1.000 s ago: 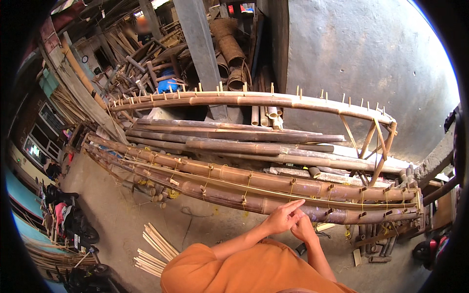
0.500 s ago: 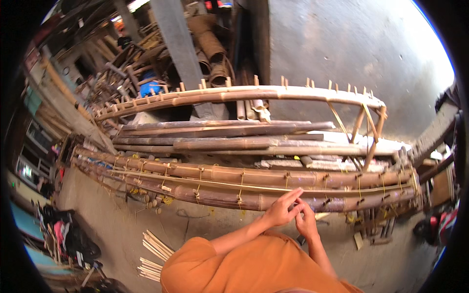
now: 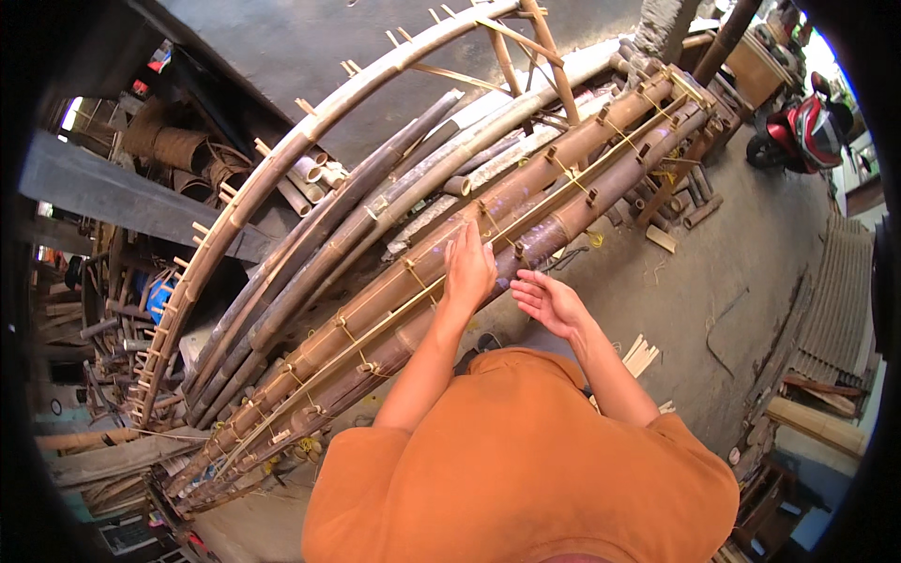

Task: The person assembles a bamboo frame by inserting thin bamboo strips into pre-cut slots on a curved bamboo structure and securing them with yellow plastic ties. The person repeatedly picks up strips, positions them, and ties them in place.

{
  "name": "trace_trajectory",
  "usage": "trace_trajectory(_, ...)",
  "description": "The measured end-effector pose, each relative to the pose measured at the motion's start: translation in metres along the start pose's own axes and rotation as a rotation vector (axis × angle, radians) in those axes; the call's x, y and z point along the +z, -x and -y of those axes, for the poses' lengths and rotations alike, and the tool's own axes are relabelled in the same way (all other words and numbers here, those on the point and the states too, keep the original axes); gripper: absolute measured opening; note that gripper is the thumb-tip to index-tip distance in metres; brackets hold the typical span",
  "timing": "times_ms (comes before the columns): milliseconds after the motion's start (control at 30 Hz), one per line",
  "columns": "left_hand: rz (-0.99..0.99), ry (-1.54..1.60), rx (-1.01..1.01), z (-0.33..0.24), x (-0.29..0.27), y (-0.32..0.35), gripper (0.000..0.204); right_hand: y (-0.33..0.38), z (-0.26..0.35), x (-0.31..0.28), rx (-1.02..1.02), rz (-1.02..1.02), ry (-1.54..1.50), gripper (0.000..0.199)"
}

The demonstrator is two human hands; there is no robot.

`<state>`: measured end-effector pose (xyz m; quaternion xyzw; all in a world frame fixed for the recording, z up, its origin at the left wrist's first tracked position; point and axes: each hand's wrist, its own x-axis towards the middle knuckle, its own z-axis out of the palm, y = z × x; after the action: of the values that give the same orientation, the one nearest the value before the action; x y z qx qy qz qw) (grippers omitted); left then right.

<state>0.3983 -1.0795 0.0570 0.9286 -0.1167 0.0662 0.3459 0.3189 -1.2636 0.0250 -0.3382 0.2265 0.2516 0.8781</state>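
Observation:
My left hand (image 3: 469, 269) is over the paired bamboo poles, its fingers stretched out and nothing seen in it. Whether it touches the bamboo I cannot tell. Beside the near pole, my right hand (image 3: 552, 302) is held out with its palm partly showing and its fingers extended, holding nothing. The far pole (image 3: 535, 188) and near pole (image 3: 558, 225) lie side by side, with short dark pegs standing out of them. Yellow ties cross the two poles at intervals. A long thin bamboo strip (image 3: 385, 326) runs lengthwise between them, partly hidden by my left hand.
Behind the poles lie stacked bamboo lengths (image 3: 324, 239). A curved bamboo frame (image 3: 244, 192) with pegs arches over that stack. Pale split sticks (image 3: 640, 357) lie on the floor by my right arm. A red motorbike (image 3: 805, 131) stands at the far right, near corrugated sheets (image 3: 833, 300).
My hands were together at the near pole and are now apart, both with fingers extended. The view has turned to the right, so the poles now slant up to the right.

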Motion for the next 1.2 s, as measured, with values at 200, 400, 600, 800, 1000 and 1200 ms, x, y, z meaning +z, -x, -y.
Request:
trace_trajectory(200,0.207,-0.217,-0.201,-0.011,0.032,-0.02,0.032,-0.045,0.023,0.017,-0.474,-0.148,-0.524,0.022)
trace_trajectory(400,-0.255,0.419,-0.007,0.044,0.08,0.004,0.035,-0.072,0.069,0.147,-0.603,0.519,1.01,0.036)
trace_trajectory(600,0.221,-0.017,-0.287,-0.026,0.027,-0.026,0.035,-0.154,0.117,0.101,-0.462,0.253,1.433,0.051)
trace_trajectory(800,0.042,-0.183,-0.288,0.005,0.054,-0.014,0.027,-0.028,0.112,0.061,-0.328,0.785,1.423,0.041)
trace_trajectory(1000,-0.024,0.656,-0.303,0.001,0.026,-0.078,0.024,-0.043,0.032,-0.007,-0.676,0.543,1.384,0.044)
trace_trajectory(1200,-0.21,-0.113,-0.2,0.113,0.065,-0.145,0.028,-0.008,0.029,0.009,-0.856,0.433,1.634,0.041)
